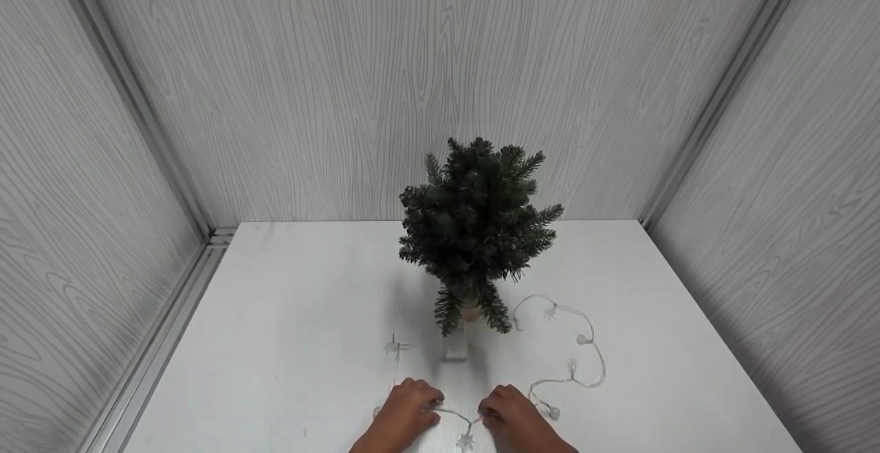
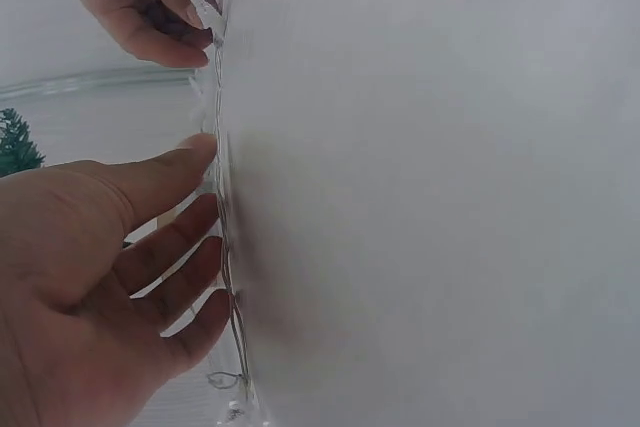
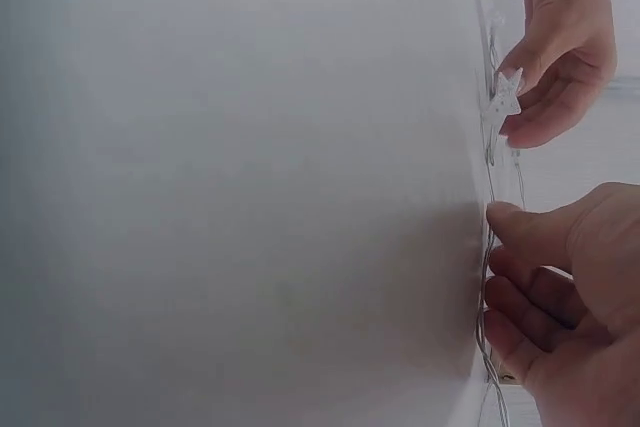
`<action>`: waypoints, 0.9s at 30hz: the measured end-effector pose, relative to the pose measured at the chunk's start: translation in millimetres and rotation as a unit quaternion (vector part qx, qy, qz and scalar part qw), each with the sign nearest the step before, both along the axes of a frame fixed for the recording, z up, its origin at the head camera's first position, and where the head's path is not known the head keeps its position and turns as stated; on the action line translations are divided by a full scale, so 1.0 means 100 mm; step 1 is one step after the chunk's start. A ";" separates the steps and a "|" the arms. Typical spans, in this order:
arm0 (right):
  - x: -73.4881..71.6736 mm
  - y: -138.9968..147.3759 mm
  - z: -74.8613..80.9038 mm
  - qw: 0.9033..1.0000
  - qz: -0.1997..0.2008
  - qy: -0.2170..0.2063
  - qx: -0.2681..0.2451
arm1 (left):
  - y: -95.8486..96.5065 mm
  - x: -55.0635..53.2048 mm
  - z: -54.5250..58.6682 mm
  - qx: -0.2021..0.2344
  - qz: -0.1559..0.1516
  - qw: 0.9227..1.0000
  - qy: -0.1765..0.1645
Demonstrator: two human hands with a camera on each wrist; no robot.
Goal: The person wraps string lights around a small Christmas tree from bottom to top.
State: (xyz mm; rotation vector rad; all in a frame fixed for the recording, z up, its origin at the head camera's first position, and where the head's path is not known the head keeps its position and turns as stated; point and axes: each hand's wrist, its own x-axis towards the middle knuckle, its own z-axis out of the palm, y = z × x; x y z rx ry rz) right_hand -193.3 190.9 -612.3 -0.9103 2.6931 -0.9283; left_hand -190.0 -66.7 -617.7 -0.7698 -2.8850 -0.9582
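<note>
Bench (image 1: pixel 302 288) plain white. Tree (image 1: pixel 474 219) between side edges: dark green. Light string (image 1: pixel 465 440): whitish, clear. Walls (image 1: pixel 344 95) past far, side edges: grey, wavy wood-grain.

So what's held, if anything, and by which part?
Can't tell if anything's gripped: left hand and right hand touch the translucent star string lights along their thin wire.

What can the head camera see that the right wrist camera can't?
Only the head view shows the tree's bushy green branches and the wood-pattern lines on the walls.

Only the right wrist view shows the palm side of the right hand, close up.

Both show the two hands, right and left hand, with the string lights, one star-shaped light and the white table.
</note>
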 end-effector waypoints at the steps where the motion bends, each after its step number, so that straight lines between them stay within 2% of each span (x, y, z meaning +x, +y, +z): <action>1: 0.00 0.00 0.00 1.000 0.001 0.012 -0.001 | 0.00 0.00 0.01 -0.007 0.003 1.000 -0.002; 4: 0.01 0.00 -0.01 1.000 0.002 0.025 -0.012 | 0.01 0.00 0.03 -0.024 0.006 1.000 -0.012; 10: 0.03 -0.02 -0.01 0.999 -0.009 -0.027 -0.029 | 0.02 0.00 0.04 -0.046 -0.007 0.999 -0.009; 14: 0.05 -0.06 0.02 0.999 0.006 0.002 -0.040 | 0.04 0.03 0.07 -0.056 -0.012 0.998 0.007; 17: 0.07 -0.10 0.06 0.998 0.018 0.024 -0.049 | 0.05 0.06 0.11 -0.055 -0.015 0.998 0.012; 23: 0.10 -0.19 0.11 0.997 0.014 -0.016 -0.072 | 0.07 0.07 0.24 -0.052 -0.012 0.999 0.011; 27: 0.11 -0.23 0.12 0.996 0.012 -0.017 -0.092 | 0.07 0.08 0.33 -0.039 -0.015 0.999 0.005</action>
